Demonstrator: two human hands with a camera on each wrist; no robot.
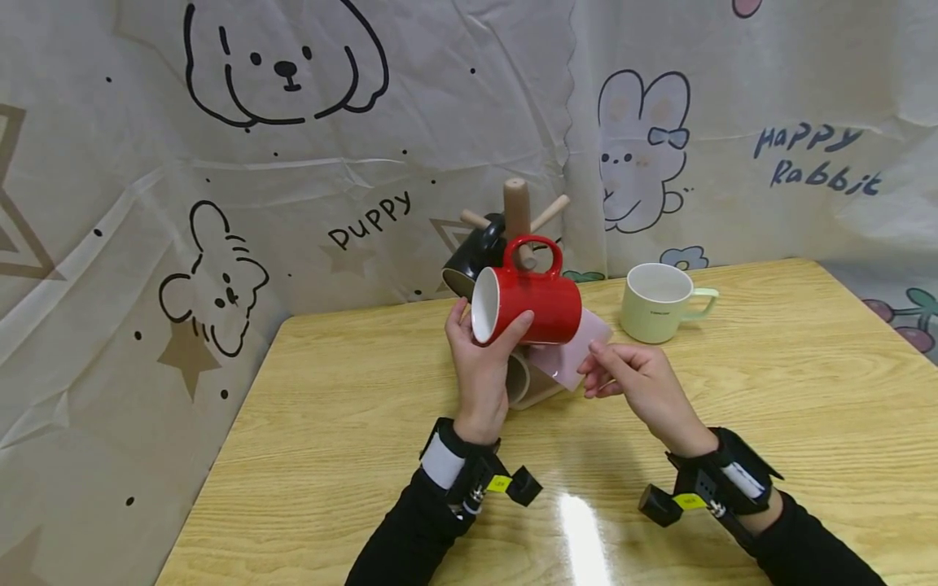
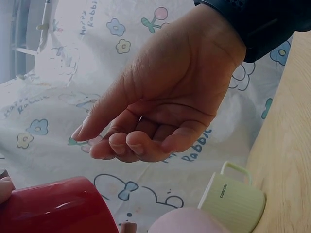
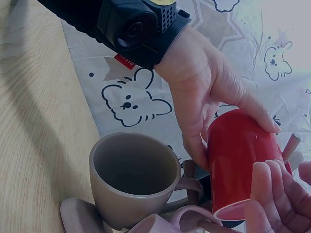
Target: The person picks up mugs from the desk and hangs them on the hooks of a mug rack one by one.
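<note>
My left hand (image 1: 479, 378) grips a red mug (image 1: 542, 305) near its rim, thumb along the side. The mug lies sideways in the air, opening to the left and handle up, in front of a wooden mug tree (image 1: 516, 203). A peg end shows within the handle's loop in the head view. My right hand (image 1: 641, 387) holds nothing; its fingers are loosely curled beside a pink mug (image 1: 579, 354), partly hidden behind the red one. In the left wrist view, the same right hand (image 2: 165, 97) shows its palm.
A black mug (image 1: 472, 260) hangs tilted on the tree's left side. Low on the tree is a taupe mug (image 3: 131, 194), mostly hidden in the head view. A light green mug (image 1: 652, 309) stands upright on the wooden table (image 1: 330, 456), right of the tree. A printed cloth hangs behind.
</note>
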